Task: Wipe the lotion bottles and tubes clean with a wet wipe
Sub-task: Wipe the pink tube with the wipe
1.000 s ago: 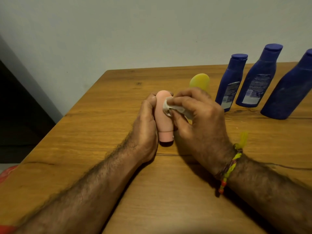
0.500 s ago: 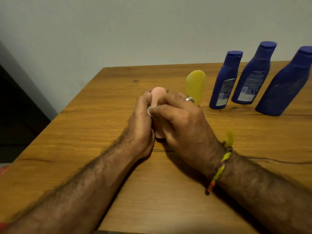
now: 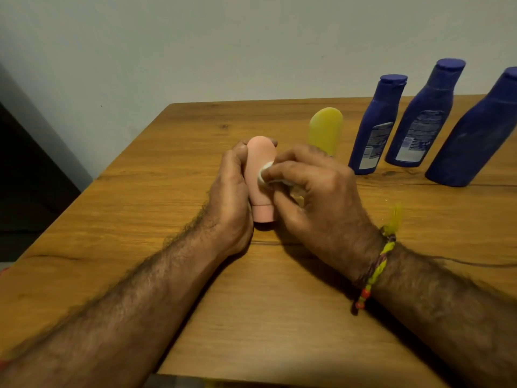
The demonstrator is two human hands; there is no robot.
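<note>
Between our fingers, a pink tube point(image 3: 261, 175) stands cap-down on the bench point(image 3: 145, 197): left hand point(image 3: 229, 197) grips it, right hand point(image 3: 316, 189) pinches a wet wipe point(image 3: 264, 175) against it. Blue bottles' point(image 3: 375, 130) labels are unreadable.

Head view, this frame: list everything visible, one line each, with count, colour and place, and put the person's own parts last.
pink tube: 1, pink, cap-down on the table, centre, between the hands
wet wipe: 1, white, against the pink tube
yellow tube: 1, yellow, behind the right hand
blue bottles: 3, dark blue, standing at the far right
table: 1, brown wood
wall: 1, pale grey, behind the table
bracelet: 1, yellow and red, right wrist
left hand: grips the pink tube
right hand: pinches the wet wipe
</note>
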